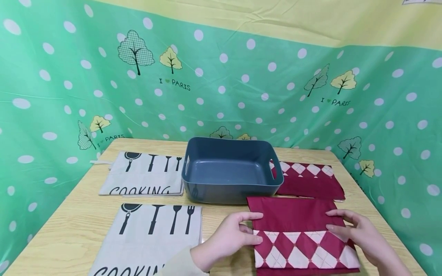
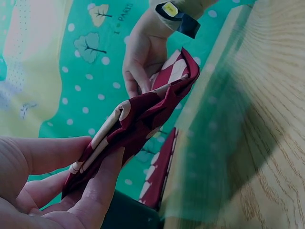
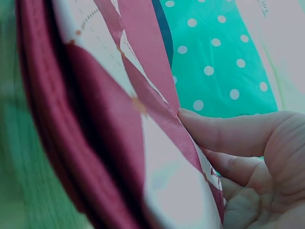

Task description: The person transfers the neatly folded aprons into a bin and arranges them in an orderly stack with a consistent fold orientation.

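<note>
Both hands hold a folded maroon cloth [image 1: 293, 214] with a white-and-maroon diamond band across its lower part. My left hand [image 1: 229, 237] pinches its left edge between thumb and fingers, and in the left wrist view the folded layers [image 2: 143, 114] show edge-on above the wooden table. At the opposite edge, my right hand [image 1: 362, 235] grips the cloth, with the thumb on the near face. The right wrist view shows this hand [image 3: 248, 162] close up at the diamond band [image 3: 167, 171].
A dark blue basket [image 1: 228, 193] with side handle holes stands mid-table [image 1: 65, 234]. Another folded maroon diamond cloth [image 1: 310, 184] lies to its right. Two folded white cloths printed with utensils and "COOKING" lie leftward, one behind [image 1: 145, 172] and one nearer [image 1: 148, 241]. A dotted green curtain [image 1: 221, 103] hangs behind.
</note>
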The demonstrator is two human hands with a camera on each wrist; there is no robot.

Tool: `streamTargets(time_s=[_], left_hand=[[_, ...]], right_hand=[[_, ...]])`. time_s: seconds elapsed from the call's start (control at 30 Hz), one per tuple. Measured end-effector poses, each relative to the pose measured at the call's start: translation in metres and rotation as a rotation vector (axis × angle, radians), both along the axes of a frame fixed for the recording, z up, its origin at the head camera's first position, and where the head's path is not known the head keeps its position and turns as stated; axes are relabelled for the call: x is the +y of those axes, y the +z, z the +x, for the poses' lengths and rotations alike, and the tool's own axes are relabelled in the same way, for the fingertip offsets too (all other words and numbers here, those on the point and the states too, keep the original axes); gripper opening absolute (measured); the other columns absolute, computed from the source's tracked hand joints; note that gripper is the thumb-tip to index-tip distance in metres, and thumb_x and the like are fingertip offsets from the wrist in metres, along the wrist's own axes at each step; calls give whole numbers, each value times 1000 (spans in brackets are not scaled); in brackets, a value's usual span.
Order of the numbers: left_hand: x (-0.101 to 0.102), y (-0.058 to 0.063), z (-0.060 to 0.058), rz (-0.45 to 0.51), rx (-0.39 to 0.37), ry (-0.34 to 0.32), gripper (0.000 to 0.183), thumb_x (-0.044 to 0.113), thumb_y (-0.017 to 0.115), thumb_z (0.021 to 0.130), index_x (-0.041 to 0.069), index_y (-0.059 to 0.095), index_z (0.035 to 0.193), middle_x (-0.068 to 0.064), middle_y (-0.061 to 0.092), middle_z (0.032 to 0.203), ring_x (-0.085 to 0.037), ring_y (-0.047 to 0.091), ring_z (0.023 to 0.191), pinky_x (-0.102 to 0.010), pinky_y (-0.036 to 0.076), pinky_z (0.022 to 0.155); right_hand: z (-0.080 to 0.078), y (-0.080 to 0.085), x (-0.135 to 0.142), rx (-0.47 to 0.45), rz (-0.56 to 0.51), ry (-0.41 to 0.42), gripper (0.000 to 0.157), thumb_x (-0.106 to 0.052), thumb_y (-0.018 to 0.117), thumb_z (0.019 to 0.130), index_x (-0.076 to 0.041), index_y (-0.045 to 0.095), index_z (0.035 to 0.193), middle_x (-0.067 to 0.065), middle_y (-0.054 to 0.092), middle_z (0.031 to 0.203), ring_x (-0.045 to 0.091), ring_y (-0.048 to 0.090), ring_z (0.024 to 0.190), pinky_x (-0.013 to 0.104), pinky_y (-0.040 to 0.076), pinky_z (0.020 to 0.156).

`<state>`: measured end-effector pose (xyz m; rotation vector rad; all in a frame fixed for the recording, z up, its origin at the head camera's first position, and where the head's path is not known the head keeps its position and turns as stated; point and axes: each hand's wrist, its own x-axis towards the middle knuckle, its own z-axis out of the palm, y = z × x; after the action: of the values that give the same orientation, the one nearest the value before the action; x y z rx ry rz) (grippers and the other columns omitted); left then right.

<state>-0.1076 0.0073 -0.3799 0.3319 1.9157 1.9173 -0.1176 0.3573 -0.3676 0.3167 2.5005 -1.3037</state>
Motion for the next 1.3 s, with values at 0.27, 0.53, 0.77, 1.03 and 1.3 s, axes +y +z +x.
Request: streamTargets(time_s=[0.27, 0.53, 0.77, 1.03, 1.3], left_hand=[[-4, 5, 0, 23, -29, 12, 49, -5, 76, 79, 10, 68, 125, -5, 70, 105, -13, 62, 75, -20, 46, 59], [-6, 11, 2, 38, -9, 27, 50, -6, 75, 79, 7, 66, 127, -7, 71, 106, -11, 62, 75, -18, 48, 61], [-10, 16, 4, 59, -3, 34, 50, -5, 74, 80, 7, 66, 128, -9, 69, 119, -11, 64, 78, -18, 52, 65], [-16, 21, 5, 61, 8, 36, 52, -4, 74, 81, 7, 64, 131, -10, 68, 122, -11, 63, 79, -19, 54, 66], [-19, 23, 4, 91, 22, 55, 53, -3, 73, 81, 6, 63, 132, -11, 66, 123, -12, 62, 78, -18, 53, 66]], right_hand=[[-1, 6, 1, 17, -1, 11, 46, -24, 67, 94, -4, 57, 133, 29, 43, 141, 24, 51, 114, 28, 54, 80], [-1, 10, 0, 82, -8, 27, 35, -22, 67, 94, -11, 63, 127, 28, 40, 143, 24, 54, 113, 24, 55, 78], [2, 13, -3, 162, -67, 43, 25, -15, 66, 94, -29, 67, 115, 1, 46, 133, 0, 62, 89, 25, 58, 76], [3, 18, -8, 172, -81, 30, 30, -15, 66, 94, -41, 65, 110, -17, 49, 114, 6, 64, 87, 26, 58, 75], [4, 19, -14, 222, -132, 1, 34, -13, 66, 94, -43, 66, 109, -27, 57, 101, 8, 67, 83, 27, 58, 72]])
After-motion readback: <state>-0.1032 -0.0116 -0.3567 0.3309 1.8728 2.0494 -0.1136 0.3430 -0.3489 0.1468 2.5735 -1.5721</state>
